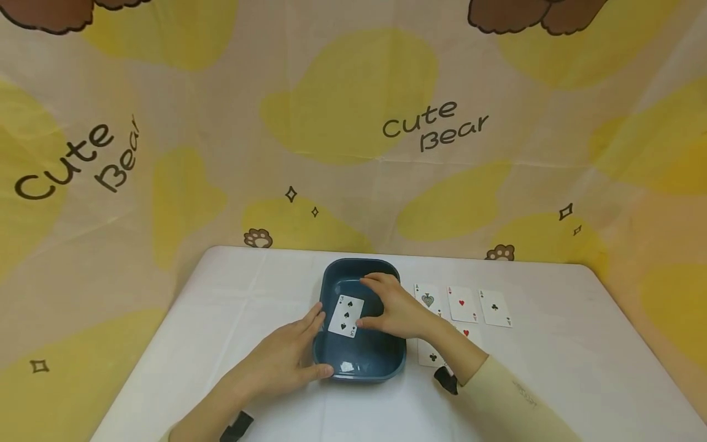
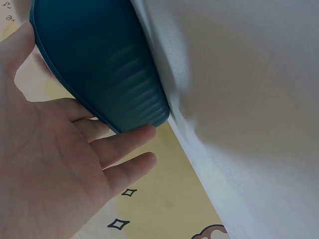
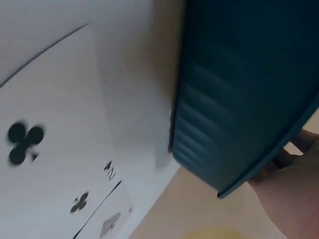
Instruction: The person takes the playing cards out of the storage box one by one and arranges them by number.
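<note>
A dark blue tray [image 1: 361,362] stands on the white table, its ribbed side wall [image 2: 127,64] showing in the left wrist view. Inside lies a three of spades [image 1: 346,316], face up and slightly turned. My left hand [image 1: 287,359] touches the tray's left side, thumb by the near corner and fingers stretched along the outer wall. Over the tray reaches my right hand [image 1: 394,307], fingers spread from the thumb, with the thumb tip at the card's right edge. In the right wrist view, the tray wall partly hides this hand [image 3: 294,189].
Right of the tray lie an ace of spades [image 1: 428,299], an ace of hearts [image 1: 461,304] and an ace of clubs [image 1: 495,308] in a row. Nearer are a two of clubs [image 3: 50,134] and a heart card [image 1: 466,332], partly covered by the right forearm. A patterned cloth hangs behind.
</note>
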`<state>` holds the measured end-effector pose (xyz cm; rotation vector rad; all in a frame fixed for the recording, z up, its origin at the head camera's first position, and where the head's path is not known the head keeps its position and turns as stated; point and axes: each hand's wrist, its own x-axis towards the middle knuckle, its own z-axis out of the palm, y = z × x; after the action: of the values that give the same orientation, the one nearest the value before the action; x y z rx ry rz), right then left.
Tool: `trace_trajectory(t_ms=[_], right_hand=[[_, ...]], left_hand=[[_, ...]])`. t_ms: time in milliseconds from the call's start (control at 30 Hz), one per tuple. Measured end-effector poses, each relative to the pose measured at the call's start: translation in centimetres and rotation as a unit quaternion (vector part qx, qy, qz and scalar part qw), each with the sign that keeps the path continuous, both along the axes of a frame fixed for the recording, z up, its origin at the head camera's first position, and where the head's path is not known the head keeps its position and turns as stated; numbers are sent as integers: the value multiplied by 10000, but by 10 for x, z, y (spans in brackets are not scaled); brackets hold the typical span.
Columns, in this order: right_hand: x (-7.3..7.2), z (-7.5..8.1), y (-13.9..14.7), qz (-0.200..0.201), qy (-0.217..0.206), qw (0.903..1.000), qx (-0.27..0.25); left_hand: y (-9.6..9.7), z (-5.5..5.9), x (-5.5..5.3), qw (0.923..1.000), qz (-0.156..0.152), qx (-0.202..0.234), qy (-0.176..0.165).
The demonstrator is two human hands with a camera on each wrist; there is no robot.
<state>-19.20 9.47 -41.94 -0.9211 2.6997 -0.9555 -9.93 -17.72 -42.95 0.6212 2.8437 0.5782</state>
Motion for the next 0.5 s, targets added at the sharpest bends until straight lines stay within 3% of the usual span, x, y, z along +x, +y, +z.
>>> trace_trajectory(t_ms=[300, 500], right_hand=[[-11, -7, -25, 91, -284, 9995, 85], [-18, -14, -38, 57, -366, 9984, 419]], left_hand=[[0, 0, -1, 10000, -16, -31, -20], [-1, 2, 0, 10000, -33, 21, -51]])
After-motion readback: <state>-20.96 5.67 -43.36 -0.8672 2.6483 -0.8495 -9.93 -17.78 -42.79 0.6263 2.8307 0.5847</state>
